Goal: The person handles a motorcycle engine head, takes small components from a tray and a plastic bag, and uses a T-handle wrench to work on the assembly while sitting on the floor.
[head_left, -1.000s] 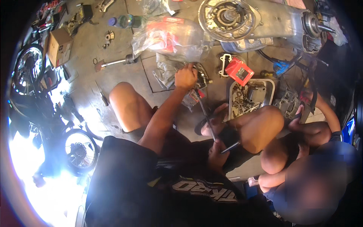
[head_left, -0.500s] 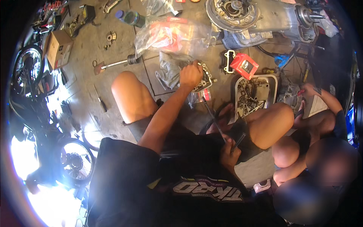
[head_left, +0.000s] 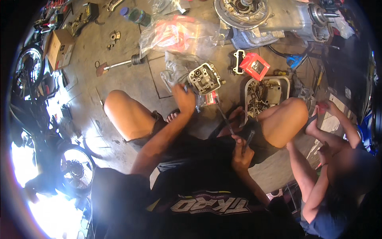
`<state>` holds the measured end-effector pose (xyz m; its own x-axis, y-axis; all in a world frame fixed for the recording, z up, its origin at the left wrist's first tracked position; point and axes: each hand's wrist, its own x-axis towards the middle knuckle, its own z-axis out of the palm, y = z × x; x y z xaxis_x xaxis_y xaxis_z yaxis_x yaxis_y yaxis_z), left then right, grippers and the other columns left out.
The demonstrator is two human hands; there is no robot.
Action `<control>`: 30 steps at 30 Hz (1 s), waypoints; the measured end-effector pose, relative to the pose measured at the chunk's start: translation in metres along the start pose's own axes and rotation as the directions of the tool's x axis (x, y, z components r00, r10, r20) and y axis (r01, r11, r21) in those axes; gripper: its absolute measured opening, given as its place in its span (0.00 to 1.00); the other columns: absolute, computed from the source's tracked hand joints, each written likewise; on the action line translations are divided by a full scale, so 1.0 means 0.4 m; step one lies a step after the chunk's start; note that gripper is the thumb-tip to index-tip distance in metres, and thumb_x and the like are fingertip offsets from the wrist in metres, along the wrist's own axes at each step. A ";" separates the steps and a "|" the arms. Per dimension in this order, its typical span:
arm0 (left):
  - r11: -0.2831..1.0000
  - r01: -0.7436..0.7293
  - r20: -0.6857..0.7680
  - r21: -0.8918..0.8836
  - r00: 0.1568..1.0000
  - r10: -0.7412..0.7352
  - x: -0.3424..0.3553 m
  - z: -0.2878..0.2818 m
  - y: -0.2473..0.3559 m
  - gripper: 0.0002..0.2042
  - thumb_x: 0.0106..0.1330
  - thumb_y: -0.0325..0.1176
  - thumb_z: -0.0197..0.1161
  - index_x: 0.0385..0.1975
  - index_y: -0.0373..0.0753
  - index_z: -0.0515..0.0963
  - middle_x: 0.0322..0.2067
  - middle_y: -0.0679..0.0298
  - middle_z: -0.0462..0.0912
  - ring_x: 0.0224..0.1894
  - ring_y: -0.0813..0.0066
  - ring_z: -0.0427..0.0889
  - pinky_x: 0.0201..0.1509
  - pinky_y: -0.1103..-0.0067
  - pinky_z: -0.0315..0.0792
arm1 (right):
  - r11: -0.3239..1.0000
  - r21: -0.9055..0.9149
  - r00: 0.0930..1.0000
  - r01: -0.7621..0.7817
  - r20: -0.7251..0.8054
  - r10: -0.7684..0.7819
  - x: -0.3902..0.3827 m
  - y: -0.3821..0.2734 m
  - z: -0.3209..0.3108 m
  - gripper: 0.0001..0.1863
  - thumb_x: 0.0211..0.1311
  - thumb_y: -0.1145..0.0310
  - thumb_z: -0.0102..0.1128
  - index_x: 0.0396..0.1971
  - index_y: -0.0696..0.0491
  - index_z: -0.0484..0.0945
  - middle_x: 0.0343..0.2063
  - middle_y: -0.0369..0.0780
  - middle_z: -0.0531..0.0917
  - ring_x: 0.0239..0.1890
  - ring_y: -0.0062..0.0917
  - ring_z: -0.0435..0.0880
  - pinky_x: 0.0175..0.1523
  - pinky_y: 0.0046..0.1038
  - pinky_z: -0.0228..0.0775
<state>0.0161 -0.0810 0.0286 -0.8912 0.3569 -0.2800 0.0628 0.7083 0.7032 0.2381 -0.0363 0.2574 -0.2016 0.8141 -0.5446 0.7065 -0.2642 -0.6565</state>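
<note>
A grey metal cylinder head (head_left: pixel 204 79) lies on the floor in front of me, its machined face and holes uppermost. My left hand (head_left: pixel 184 98) is just below its near left corner, beside a crumpled grey cloth (head_left: pixel 174 68); the fingers look loosely apart, with nothing visible in them. In my right hand (head_left: pixel 242 154), above my lap, is what looks like a T-handle wrench (head_left: pixel 226 120), its thin shaft slanting up-left and its dark bar sticking out above the fist. The shaft's tip is near a small red-and-white packet (head_left: pixel 211 98) beside the cylinder head.
A metal tray (head_left: pixel 288 88) of small parts stands by my right knee, with a red box (head_left: pixel 255 66) and a gasket (head_left: pixel 238 62) beyond. Farther off are a plastic bag (head_left: pixel 179 36) and a large engine (head_left: pixel 274 18). A co-worker's hand (head_left: pixel 327 106) is at right.
My left hand has come off the cylinder head and drawn back toward me, uncovering its face. My right hand has shifted slightly with the wrench. The co-worker at right has changed posture.
</note>
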 end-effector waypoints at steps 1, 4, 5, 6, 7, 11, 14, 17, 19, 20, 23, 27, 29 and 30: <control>0.991 0.133 0.086 -0.001 0.987 -0.132 -0.068 0.015 -0.065 0.22 0.62 0.40 0.68 0.44 0.28 0.71 0.43 0.45 0.72 0.48 0.44 0.72 0.56 0.56 0.65 | 1.000 -0.009 1.000 -0.005 0.007 0.005 -0.006 -0.004 -0.007 0.19 0.76 0.58 0.49 0.43 0.57 0.85 0.13 0.34 0.72 0.16 0.18 0.71 0.25 0.27 0.61; 0.959 0.256 0.106 0.121 0.957 -0.269 -0.180 0.092 -0.129 0.31 0.57 0.47 0.74 0.49 0.28 0.70 0.47 0.44 0.72 0.52 0.43 0.73 0.58 0.56 0.67 | 0.998 -0.042 0.997 -0.048 0.055 0.051 0.007 -0.012 -0.011 0.15 0.76 0.62 0.51 0.43 0.56 0.84 0.24 0.45 0.84 0.22 0.30 0.81 0.33 0.35 0.71; 0.948 0.259 0.087 0.186 0.957 -0.278 -0.200 0.102 -0.111 0.33 0.55 0.48 0.75 0.50 0.28 0.69 0.48 0.44 0.72 0.53 0.43 0.73 0.58 0.55 0.67 | 0.998 -0.032 0.998 -0.051 0.043 0.052 0.004 -0.002 -0.012 0.16 0.76 0.61 0.50 0.43 0.56 0.84 0.20 0.41 0.79 0.19 0.25 0.77 0.30 0.32 0.67; 0.930 0.317 0.101 0.189 0.935 -0.339 -0.194 0.115 -0.098 0.36 0.52 0.54 0.77 0.50 0.32 0.72 0.53 0.45 0.72 0.56 0.41 0.73 0.59 0.55 0.69 | 0.998 -0.022 0.998 -0.052 0.030 0.053 -0.001 0.009 -0.011 0.18 0.76 0.59 0.50 0.43 0.56 0.85 0.15 0.36 0.74 0.17 0.20 0.72 0.26 0.28 0.62; 0.923 0.285 0.119 0.258 0.939 -0.323 -0.171 0.128 -0.105 0.35 0.53 0.54 0.76 0.50 0.33 0.72 0.52 0.45 0.73 0.54 0.42 0.74 0.57 0.55 0.70 | 0.999 -0.010 0.999 -0.039 0.024 0.039 0.003 0.013 -0.008 0.19 0.77 0.58 0.49 0.43 0.56 0.85 0.11 0.32 0.68 0.14 0.15 0.68 0.22 0.25 0.58; 0.920 0.297 0.359 0.258 0.854 -0.376 -0.181 0.099 -0.157 0.26 0.62 0.51 0.70 0.47 0.34 0.74 0.47 0.45 0.78 0.47 0.44 0.79 0.52 0.59 0.72 | 0.996 -0.071 0.999 0.053 0.012 -0.052 -0.006 0.008 -0.034 0.19 0.77 0.58 0.48 0.43 0.56 0.85 0.11 0.32 0.69 0.14 0.15 0.68 0.22 0.25 0.58; 0.960 0.262 0.524 0.101 0.806 -0.275 -0.217 0.025 0.002 0.17 0.70 0.41 0.63 0.48 0.33 0.72 0.42 0.43 0.79 0.42 0.46 0.81 0.49 0.62 0.72 | 0.997 -0.072 1.000 -0.007 -0.020 0.006 -0.027 0.008 -0.072 0.18 0.77 0.60 0.47 0.42 0.56 0.85 0.11 0.32 0.69 0.15 0.14 0.68 0.23 0.23 0.58; 0.980 0.074 0.284 -0.184 0.959 -0.019 -0.225 0.031 0.012 0.13 0.73 0.33 0.59 0.53 0.36 0.70 0.41 0.54 0.81 0.40 0.57 0.80 0.45 0.65 0.74 | 0.999 -0.046 1.000 0.028 0.002 -0.028 -0.042 0.009 -0.091 0.18 0.77 0.62 0.47 0.42 0.56 0.85 0.11 0.31 0.69 0.15 0.12 0.68 0.23 0.22 0.57; 0.940 0.008 0.171 -0.341 0.984 0.054 -0.218 0.058 -0.010 0.13 0.74 0.29 0.58 0.55 0.38 0.69 0.41 0.61 0.81 0.38 0.66 0.79 0.41 0.68 0.74 | 0.996 -0.073 0.998 0.058 0.009 -0.058 -0.043 0.000 -0.098 0.17 0.77 0.62 0.47 0.42 0.56 0.85 0.11 0.30 0.69 0.16 0.12 0.68 0.24 0.21 0.57; 0.920 0.042 0.202 -0.389 0.978 0.041 -0.210 0.067 -0.019 0.12 0.74 0.28 0.58 0.54 0.38 0.68 0.41 0.63 0.80 0.37 0.69 0.79 0.39 0.70 0.74 | 0.996 -0.067 0.998 0.066 0.025 -0.065 -0.044 -0.008 -0.100 0.16 0.77 0.62 0.48 0.42 0.55 0.85 0.15 0.33 0.73 0.17 0.16 0.71 0.26 0.23 0.62; 0.846 0.204 0.260 -0.492 0.962 -0.081 -0.207 0.086 -0.039 0.12 0.74 0.28 0.59 0.54 0.39 0.68 0.39 0.65 0.79 0.35 0.77 0.76 0.36 0.76 0.72 | 0.992 -0.037 0.992 0.118 0.055 -0.116 -0.046 -0.016 -0.095 0.14 0.75 0.63 0.50 0.41 0.53 0.85 0.22 0.38 0.82 0.20 0.23 0.78 0.31 0.28 0.70; 0.858 0.344 0.256 -0.381 0.931 -0.260 -0.224 0.086 -0.034 0.14 0.72 0.32 0.63 0.52 0.38 0.70 0.35 0.67 0.79 0.33 0.82 0.72 0.36 0.80 0.70 | 0.989 -0.047 0.987 0.137 0.094 -0.132 -0.043 -0.023 -0.077 0.12 0.75 0.68 0.50 0.41 0.54 0.85 0.21 0.38 0.81 0.20 0.22 0.78 0.29 0.26 0.70; 0.842 0.351 0.258 -0.409 0.930 -0.262 -0.213 0.082 -0.027 0.14 0.71 0.34 0.65 0.50 0.38 0.71 0.32 0.69 0.77 0.31 0.82 0.71 0.35 0.80 0.69 | 0.991 -0.064 0.987 0.118 0.118 -0.110 -0.033 -0.032 -0.073 0.12 0.74 0.69 0.50 0.41 0.54 0.84 0.21 0.37 0.81 0.19 0.22 0.77 0.28 0.26 0.69; 0.834 0.355 0.260 -0.423 0.929 -0.263 -0.205 0.082 -0.023 0.15 0.71 0.36 0.66 0.48 0.37 0.71 0.30 0.70 0.76 0.31 0.82 0.71 0.35 0.80 0.68 | 0.991 -0.056 0.987 0.118 0.117 -0.111 -0.029 -0.030 -0.070 0.12 0.74 0.69 0.50 0.41 0.55 0.84 0.20 0.37 0.80 0.19 0.21 0.77 0.28 0.26 0.69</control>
<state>0.1032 -0.0969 0.0235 -0.7278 0.3034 -0.6150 -0.4536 0.4597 0.7635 0.2509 -0.0281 0.2863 -0.3571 0.7721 -0.5257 0.7147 -0.1365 -0.6860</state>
